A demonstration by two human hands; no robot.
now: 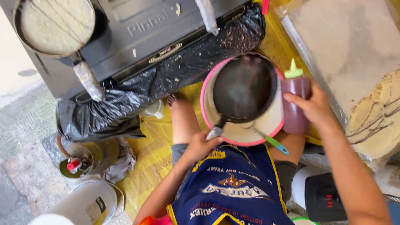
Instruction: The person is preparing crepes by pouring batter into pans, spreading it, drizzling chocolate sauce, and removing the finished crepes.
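Hands (200, 146) on pan (243, 87), bottle (295, 104)

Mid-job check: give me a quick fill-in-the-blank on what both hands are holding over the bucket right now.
1. The left hand grips the handle of a dark ____.
2. The right hand holds a purple squeeze bottle with a ____ cap.
3. The pan sits over a white bucket with a ____ rim.
4. On the stove, another pan holds pale ____.

Missing words: pan; green; pink; batter
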